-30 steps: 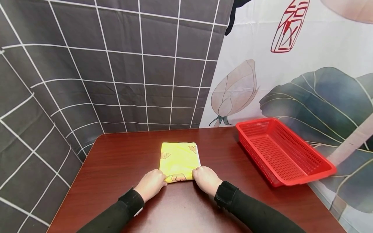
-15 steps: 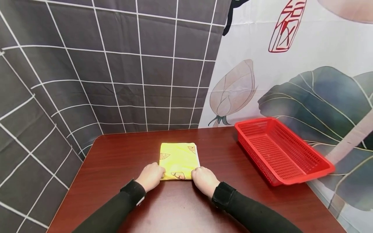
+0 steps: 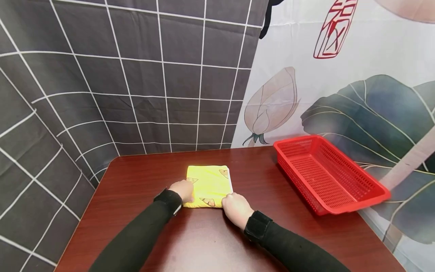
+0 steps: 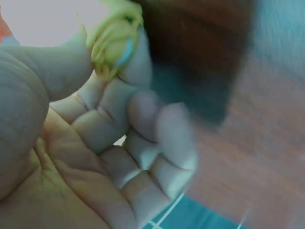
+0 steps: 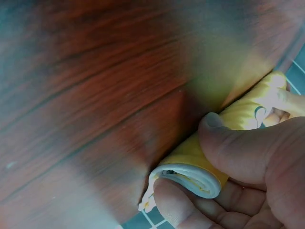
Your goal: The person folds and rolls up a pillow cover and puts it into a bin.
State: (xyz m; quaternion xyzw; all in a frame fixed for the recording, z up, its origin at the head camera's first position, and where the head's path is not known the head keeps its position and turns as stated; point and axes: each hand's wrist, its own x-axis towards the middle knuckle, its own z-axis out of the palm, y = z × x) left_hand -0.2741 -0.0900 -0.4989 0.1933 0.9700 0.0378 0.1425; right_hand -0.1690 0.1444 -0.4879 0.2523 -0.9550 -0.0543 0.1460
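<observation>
Since 1 second ago, your left hand (image 3: 182, 190) has slid from the near edge of the yellow cloth (image 3: 209, 182) up along its left side, and the cloth's near edge now sits rolled further from you. That hand's grip pinches a bunched bit of the yellow cloth (image 4: 114, 40) between thumb and forefinger, the other fingers (image 4: 162, 143) loosely curled below it. Your right hand (image 3: 236, 208) grips the cloth's near right corner; the right wrist view shows the thumb (image 5: 224, 143) pressed on top of the rolled cloth (image 5: 190, 171), fingers curled under its open end, where white inner layers spiral. The cloth lies folded on the dark wood bench (image 3: 142, 177), midway between the left and right edges and nearer the far edge. 1 red mesh basket (image 3: 327, 175) sits at the bench's right edge, well apart from the cloth, its far corner overhanging.
</observation>
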